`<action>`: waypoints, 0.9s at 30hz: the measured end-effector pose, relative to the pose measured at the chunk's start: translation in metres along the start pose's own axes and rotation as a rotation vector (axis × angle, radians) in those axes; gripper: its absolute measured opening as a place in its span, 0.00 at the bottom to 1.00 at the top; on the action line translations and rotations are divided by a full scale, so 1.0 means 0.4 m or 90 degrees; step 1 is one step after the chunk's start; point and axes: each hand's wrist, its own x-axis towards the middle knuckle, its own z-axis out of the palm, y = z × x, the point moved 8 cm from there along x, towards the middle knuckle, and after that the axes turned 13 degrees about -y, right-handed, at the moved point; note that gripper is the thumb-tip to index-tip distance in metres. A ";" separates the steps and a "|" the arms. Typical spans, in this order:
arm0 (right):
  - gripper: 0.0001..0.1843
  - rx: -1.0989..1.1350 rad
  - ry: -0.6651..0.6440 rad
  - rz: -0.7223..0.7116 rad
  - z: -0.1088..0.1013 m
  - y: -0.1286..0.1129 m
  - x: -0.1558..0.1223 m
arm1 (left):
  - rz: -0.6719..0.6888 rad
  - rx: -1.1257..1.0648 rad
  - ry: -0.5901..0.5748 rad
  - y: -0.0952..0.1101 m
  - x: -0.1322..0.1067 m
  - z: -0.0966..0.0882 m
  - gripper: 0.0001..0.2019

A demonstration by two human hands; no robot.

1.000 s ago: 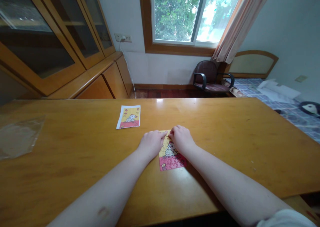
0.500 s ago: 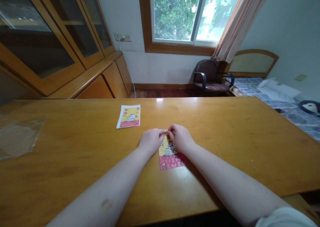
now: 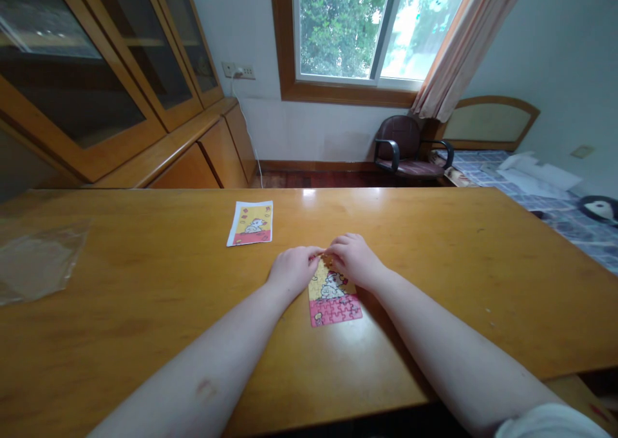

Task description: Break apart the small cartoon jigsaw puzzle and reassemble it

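Note:
A small jigsaw puzzle (image 3: 335,309) lies flat on the table, with a white cartoon animal on yellow above a pink band. My left hand (image 3: 293,269) is closed at its upper left edge, thumb and forefinger along the top. My right hand (image 3: 356,257) covers the upper right corner. Its fingers are bent together and the tips meet the left fingertips; whatever lies between them is too small to make out. Between the hands, a brownish gap shows in the yellow part near the top. A printed card (image 3: 252,224) with the same picture lies farther back, to the left.
A clear plastic bag (image 3: 41,261) rests on the left of the wooden table (image 3: 434,245). Glass-fronted cabinets (image 3: 159,113) stand at the left. Beyond the table's far edge are an armchair (image 3: 403,145) and a bed (image 3: 535,180).
My right hand has shifted slightly up and to the right, its fingers now flatter over the puzzle's top edge. More of the puzzle's right side shows. My left hand has barely moved.

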 end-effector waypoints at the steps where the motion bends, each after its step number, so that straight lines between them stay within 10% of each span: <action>1: 0.11 -0.006 -0.022 -0.023 0.012 -0.006 0.003 | 0.001 -0.003 -0.002 0.001 -0.001 -0.001 0.16; 27: 0.07 -0.013 -0.038 0.029 0.021 0.034 0.008 | -0.008 -0.049 -0.005 -0.010 -0.006 -0.011 0.15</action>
